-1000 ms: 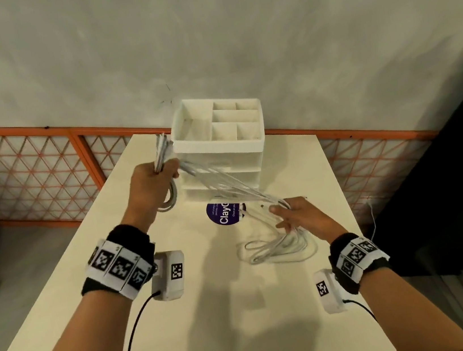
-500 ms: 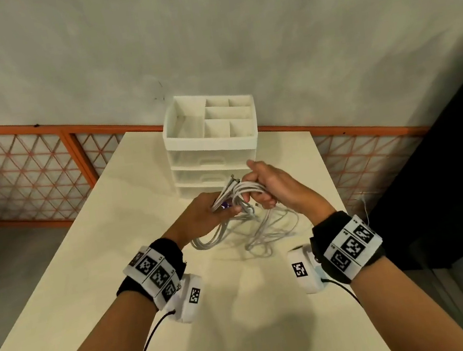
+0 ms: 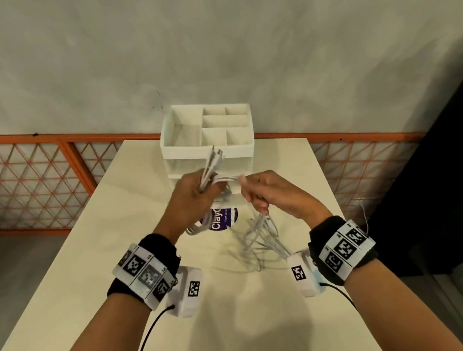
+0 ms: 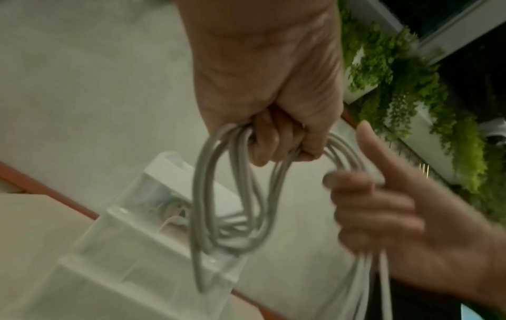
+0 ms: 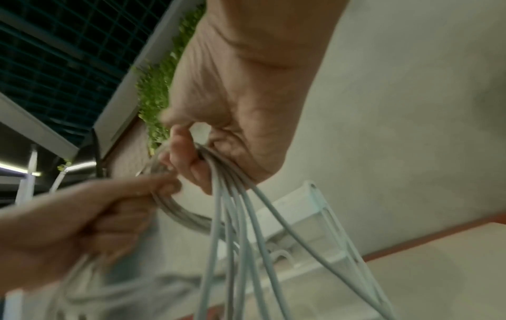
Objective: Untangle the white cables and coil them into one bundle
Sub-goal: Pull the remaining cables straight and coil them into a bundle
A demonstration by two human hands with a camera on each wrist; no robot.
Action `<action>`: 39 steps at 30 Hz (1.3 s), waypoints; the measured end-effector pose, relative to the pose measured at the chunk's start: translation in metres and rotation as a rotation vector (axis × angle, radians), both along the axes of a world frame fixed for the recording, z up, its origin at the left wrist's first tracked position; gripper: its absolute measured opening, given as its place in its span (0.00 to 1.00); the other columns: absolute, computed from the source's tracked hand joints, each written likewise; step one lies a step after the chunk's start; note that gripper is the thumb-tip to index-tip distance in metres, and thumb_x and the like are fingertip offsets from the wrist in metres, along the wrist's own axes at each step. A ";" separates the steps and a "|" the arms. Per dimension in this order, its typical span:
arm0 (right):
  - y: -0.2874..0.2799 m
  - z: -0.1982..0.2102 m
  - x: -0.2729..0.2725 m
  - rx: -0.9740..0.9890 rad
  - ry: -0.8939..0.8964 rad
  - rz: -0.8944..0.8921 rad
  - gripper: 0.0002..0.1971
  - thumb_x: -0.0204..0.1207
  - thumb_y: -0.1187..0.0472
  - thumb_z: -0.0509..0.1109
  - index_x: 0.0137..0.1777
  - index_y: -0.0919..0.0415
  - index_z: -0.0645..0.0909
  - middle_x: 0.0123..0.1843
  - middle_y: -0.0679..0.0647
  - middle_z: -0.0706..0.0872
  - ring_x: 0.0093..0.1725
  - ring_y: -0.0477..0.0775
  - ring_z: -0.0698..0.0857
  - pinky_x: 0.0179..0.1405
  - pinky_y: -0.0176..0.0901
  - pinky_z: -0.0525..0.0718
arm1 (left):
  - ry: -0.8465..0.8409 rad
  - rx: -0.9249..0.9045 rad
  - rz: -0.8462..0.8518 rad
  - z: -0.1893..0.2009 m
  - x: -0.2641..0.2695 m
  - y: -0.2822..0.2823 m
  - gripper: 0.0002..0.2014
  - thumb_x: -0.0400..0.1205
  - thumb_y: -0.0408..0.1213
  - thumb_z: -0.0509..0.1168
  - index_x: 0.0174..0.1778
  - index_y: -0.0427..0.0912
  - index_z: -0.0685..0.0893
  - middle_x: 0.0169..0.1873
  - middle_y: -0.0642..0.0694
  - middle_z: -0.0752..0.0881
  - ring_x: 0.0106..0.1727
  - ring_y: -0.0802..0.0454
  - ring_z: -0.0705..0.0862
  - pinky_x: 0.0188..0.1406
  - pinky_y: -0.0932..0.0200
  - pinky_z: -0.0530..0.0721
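Observation:
Both hands hold the white cables above the cream table, in front of the organiser. My left hand grips a hanging coil of loops, with plug ends sticking up past its fingers. My right hand curls round several strands that run down in loose blurred loops onto the table. A short span of cable bridges the two hands. In the left wrist view my right hand sits close beside the coil with its thumb raised.
A white compartment organiser with clear drawers stands at the table's far edge. A purple round sticker lies on the table under the hands. An orange mesh railing runs behind; a dark cabinet stands at the right.
Both hands have risen with the cables and parted slightly. The left hand holds the coil higher, plug ends up; the loose strands swing below the right hand.

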State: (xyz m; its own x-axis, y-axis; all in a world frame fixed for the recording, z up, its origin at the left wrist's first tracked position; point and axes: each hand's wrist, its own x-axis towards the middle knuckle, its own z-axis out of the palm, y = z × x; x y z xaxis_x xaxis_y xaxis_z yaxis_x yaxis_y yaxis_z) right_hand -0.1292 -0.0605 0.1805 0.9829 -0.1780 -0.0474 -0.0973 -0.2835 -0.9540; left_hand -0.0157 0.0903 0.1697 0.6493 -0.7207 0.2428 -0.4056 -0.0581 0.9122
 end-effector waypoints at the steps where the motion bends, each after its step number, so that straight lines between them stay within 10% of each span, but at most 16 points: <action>1: -0.005 -0.009 0.000 -0.008 0.011 0.005 0.20 0.78 0.47 0.66 0.26 0.56 0.75 0.17 0.48 0.71 0.19 0.49 0.72 0.29 0.38 0.76 | -0.016 -0.040 0.052 0.006 0.003 -0.001 0.08 0.80 0.30 0.67 0.36 0.42 0.85 0.26 0.54 0.88 0.31 0.61 0.87 0.35 0.67 0.82; 9: -0.047 -0.113 -0.022 -0.272 0.407 -0.152 0.19 0.72 0.46 0.73 0.25 0.55 0.79 0.16 0.48 0.80 0.21 0.46 0.79 0.29 0.36 0.74 | 0.091 -0.320 0.403 0.037 0.037 0.020 0.15 0.83 0.36 0.63 0.29 0.48 0.75 0.10 0.60 0.71 0.13 0.63 0.66 0.17 0.66 0.64; 13: -0.054 -0.123 -0.028 -0.310 0.350 -0.313 0.19 0.73 0.51 0.74 0.25 0.58 0.76 0.15 0.44 0.77 0.19 0.36 0.75 0.26 0.30 0.69 | 0.043 -0.233 0.507 0.024 0.037 0.020 0.19 0.82 0.35 0.64 0.25 0.47 0.71 0.14 0.55 0.70 0.15 0.61 0.65 0.17 0.66 0.63; 19: -0.084 -0.118 -0.032 -0.618 0.271 -0.454 0.20 0.70 0.52 0.77 0.27 0.53 0.67 0.25 0.47 0.73 0.34 0.56 0.80 0.37 0.40 0.73 | -0.048 0.214 0.354 0.000 0.040 0.027 0.07 0.74 0.33 0.74 0.33 0.41 0.83 0.24 0.48 0.79 0.24 0.60 0.74 0.20 0.75 0.69; 21: -0.088 -0.116 -0.038 -0.700 0.531 -0.297 0.12 0.68 0.52 0.78 0.40 0.52 0.76 0.37 0.45 0.79 0.54 0.60 0.84 0.54 0.48 0.74 | -0.022 0.328 0.262 -0.007 0.038 0.033 0.12 0.68 0.30 0.79 0.44 0.40 0.85 0.23 0.49 0.74 0.23 0.56 0.71 0.20 0.73 0.68; 24: -0.084 -0.113 -0.043 -0.670 0.882 -0.032 0.36 0.67 0.57 0.79 0.74 0.63 0.68 0.71 0.56 0.76 0.72 0.58 0.74 0.69 0.47 0.72 | 0.078 0.311 0.166 -0.012 0.033 0.038 0.15 0.66 0.28 0.80 0.42 0.42 0.82 0.21 0.49 0.66 0.16 0.59 0.64 0.20 0.66 0.65; 27: -0.065 -0.098 -0.030 -0.704 0.730 -0.010 0.38 0.74 0.64 0.71 0.81 0.61 0.57 0.82 0.59 0.63 0.79 0.58 0.66 0.75 0.44 0.67 | 0.280 0.175 0.105 -0.014 0.023 0.034 0.20 0.74 0.34 0.75 0.30 0.46 0.67 0.22 0.51 0.62 0.19 0.57 0.60 0.18 0.65 0.63; 31: -0.011 -0.055 -0.001 -0.370 0.191 -0.013 0.19 0.79 0.53 0.68 0.68 0.56 0.78 0.70 0.53 0.79 0.70 0.50 0.77 0.63 0.34 0.74 | 0.672 -0.085 -0.050 -0.006 0.005 0.018 0.19 0.86 0.46 0.57 0.31 0.48 0.60 0.22 0.53 0.58 0.20 0.57 0.56 0.18 0.66 0.60; 36: 0.047 -0.038 0.016 -0.139 0.172 0.300 0.16 0.80 0.49 0.65 0.51 0.62 0.85 0.49 0.49 0.90 0.59 0.49 0.86 0.65 0.42 0.80 | 0.760 -0.294 -0.025 0.001 -0.003 0.004 0.19 0.89 0.44 0.50 0.31 0.45 0.60 0.21 0.54 0.62 0.20 0.59 0.62 0.19 0.66 0.70; 39: 0.050 -0.035 0.014 -0.103 0.058 0.147 0.19 0.83 0.50 0.60 0.39 0.65 0.79 0.31 0.51 0.80 0.31 0.41 0.82 0.42 0.32 0.79 | 0.749 -0.354 0.091 -0.008 0.007 0.008 0.17 0.89 0.41 0.52 0.33 0.42 0.69 0.21 0.51 0.71 0.22 0.57 0.74 0.28 0.63 0.82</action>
